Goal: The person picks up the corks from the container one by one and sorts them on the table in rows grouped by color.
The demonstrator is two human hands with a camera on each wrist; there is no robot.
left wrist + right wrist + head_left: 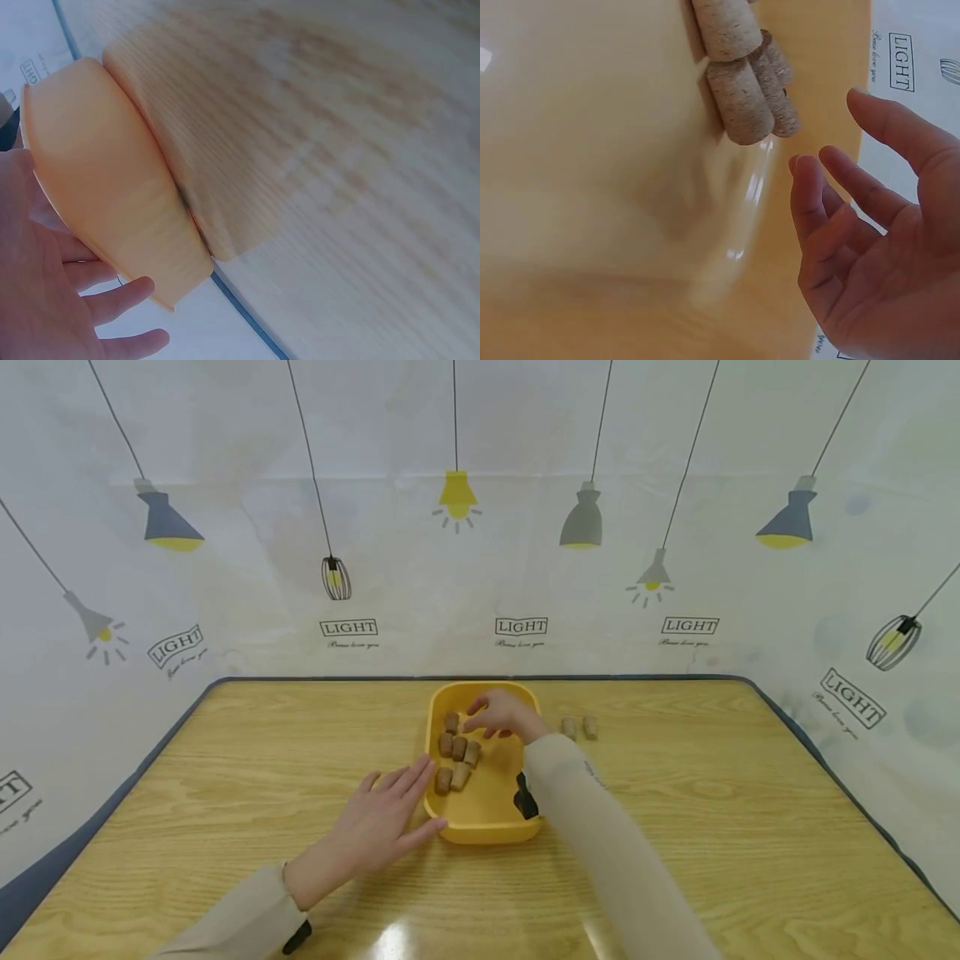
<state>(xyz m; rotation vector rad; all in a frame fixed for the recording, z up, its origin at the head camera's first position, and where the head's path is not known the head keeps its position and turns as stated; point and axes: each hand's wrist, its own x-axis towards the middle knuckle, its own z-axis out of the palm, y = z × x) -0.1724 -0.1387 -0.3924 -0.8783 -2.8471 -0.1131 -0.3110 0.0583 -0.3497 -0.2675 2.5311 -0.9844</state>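
A yellow plastic tray (491, 835) sits on the wooden table, with several tapered corks (459, 748), dark brown and pale tan, along its left side. My right hand (501, 714) reaches over the tray's far part, its fingertips close to the farthest brown cork (452, 722). In the right wrist view, thumb and fingers stand apart with nothing between them, beside pale corks (739, 101). My left hand (382, 822) lies along the tray's left side, fingers extended at the rim and thumb at the near left corner. From the left wrist, the tray wall (112, 172) shows beside the spread fingers.
Two pale corks (590, 727) stand on the table (712, 793) to the right of the tray, partly behind the right forearm. A wall sheet (405, 568) printed with lamps rises behind the table's far edge. Black devices (527, 797) show at the sleeves.
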